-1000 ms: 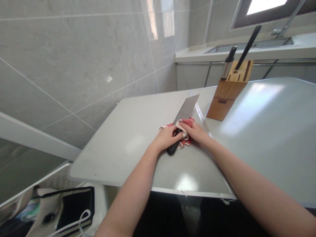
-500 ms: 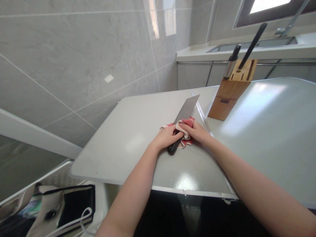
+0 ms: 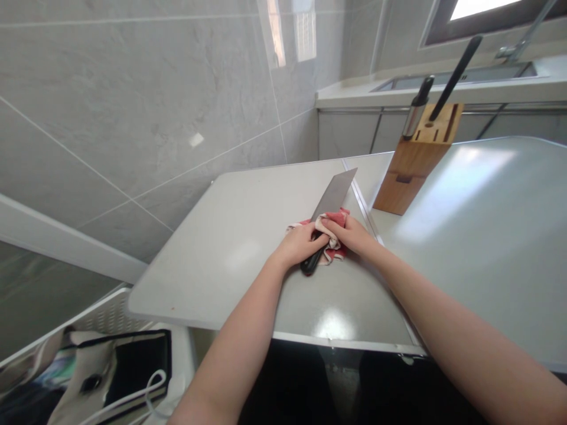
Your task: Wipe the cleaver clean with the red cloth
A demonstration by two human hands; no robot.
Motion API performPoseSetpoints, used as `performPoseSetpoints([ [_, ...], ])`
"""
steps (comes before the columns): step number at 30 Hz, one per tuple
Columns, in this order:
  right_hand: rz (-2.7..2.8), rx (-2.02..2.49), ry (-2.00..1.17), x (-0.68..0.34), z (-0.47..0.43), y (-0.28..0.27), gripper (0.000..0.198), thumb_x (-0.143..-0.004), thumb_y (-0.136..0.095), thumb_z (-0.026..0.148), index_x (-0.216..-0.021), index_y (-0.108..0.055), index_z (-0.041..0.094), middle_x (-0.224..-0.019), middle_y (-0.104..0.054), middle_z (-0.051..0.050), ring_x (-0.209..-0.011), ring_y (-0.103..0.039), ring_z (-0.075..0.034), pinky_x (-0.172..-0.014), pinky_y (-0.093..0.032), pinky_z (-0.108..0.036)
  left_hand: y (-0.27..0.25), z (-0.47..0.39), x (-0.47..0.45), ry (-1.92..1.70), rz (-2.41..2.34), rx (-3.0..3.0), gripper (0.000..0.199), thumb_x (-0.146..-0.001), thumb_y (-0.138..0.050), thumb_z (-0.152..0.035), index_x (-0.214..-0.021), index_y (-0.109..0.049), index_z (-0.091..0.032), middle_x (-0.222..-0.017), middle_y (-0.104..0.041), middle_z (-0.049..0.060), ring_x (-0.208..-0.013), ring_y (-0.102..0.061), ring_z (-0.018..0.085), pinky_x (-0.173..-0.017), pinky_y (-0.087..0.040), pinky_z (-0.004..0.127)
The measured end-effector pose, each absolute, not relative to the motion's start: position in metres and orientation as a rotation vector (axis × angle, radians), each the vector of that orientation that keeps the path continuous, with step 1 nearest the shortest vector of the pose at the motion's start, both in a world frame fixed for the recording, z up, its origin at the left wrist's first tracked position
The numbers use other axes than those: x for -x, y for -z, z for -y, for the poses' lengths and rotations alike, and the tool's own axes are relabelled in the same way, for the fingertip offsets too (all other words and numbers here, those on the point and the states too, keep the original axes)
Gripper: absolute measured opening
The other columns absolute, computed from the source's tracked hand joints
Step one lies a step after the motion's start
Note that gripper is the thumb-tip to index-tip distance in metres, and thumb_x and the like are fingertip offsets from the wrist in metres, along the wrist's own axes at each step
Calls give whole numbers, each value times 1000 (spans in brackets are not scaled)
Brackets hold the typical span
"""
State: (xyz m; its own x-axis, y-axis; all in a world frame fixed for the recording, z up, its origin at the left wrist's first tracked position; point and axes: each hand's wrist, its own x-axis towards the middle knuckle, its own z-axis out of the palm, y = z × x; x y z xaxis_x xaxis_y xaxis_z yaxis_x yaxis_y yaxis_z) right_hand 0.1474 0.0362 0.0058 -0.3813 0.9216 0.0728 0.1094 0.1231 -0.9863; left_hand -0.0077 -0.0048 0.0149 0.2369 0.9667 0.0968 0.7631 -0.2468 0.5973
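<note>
You see a broad grey metal knife blade, smooth with a dull sheen; its rounded black handle looks like smooth plastic. The crumpled red-and-white cloth before you is matt and softly creased. Your wide, pale grey tabletop is smooth and glossy, bearing bright reflections. Beyond it, note the slanted brown knife block, of smooth wood, and the slim silvery sleeve, of shiny metal. To your left, the white perforated basket appears plastic; the large grey wall tiles are polished, marbled and reflective.
</note>
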Motion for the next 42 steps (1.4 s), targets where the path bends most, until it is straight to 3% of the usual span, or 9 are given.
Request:
performPoseSetpoints([
  [10,1744,1058,-1233,-150,-38,-4,29,-79,-58,47,-79,-68,19,-67,-65,-2,-69,-60,-19,-70,-47,-30,-14,6,7,-647,-1603,-2112,34,-88,-45,-47,-89,-64,-18,-79,-68,3,-70,-60,16,-67,-43,26],
  [42,1785,1062,-1247,-149,-37,-5,30,-79,-58,47,-80,-66,17,-65,-61,0,-60,-54,-14,-54,-42,-24,-23,11,6,-563,-1555,-2203,34,-91,-40,-44,-95,-63,-20,-91,-70,4,-81,-63,19,-75,-45,27],
])
